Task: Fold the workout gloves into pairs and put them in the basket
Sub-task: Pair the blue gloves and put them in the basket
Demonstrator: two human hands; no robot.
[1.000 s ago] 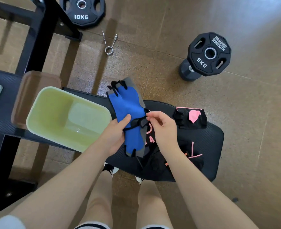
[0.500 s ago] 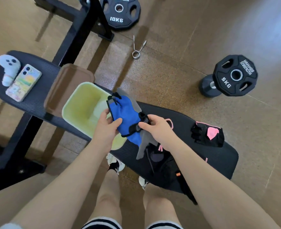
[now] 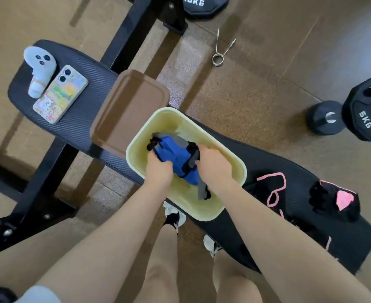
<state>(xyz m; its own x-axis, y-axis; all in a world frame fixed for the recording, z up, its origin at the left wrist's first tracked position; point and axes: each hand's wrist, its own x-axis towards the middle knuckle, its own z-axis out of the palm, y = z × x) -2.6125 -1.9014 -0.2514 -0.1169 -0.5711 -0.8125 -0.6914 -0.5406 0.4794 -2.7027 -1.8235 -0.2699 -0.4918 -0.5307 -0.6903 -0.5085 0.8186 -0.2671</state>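
A blue and grey pair of workout gloves (image 3: 177,157) with black straps sits low inside the pale green basket (image 3: 230,161) on the black bench. My left hand (image 3: 159,169) grips its near left side. My right hand (image 3: 213,166) grips its right side by the black strap. A grey flap hangs toward the basket's front wall. On the bench to the right lie black and pink gloves: one folded glove (image 3: 337,201) at the far right, and a flat one with pink lines (image 3: 274,189) beside the basket.
A brown lid (image 3: 129,110) leans at the basket's left. Further left on the bench pad (image 3: 82,119) lie a phone (image 3: 60,94) and a white controller (image 3: 39,69). On the floor are a 5 kg dumbbell (image 3: 363,110), a 10 kg plate (image 3: 204,5) and a spring collar (image 3: 220,49). My legs stand below the bench.
Both hands have carried the blue glove pair leftward from above the bench down into the green basket. The view has swung left, bringing the phone and controller fully in.
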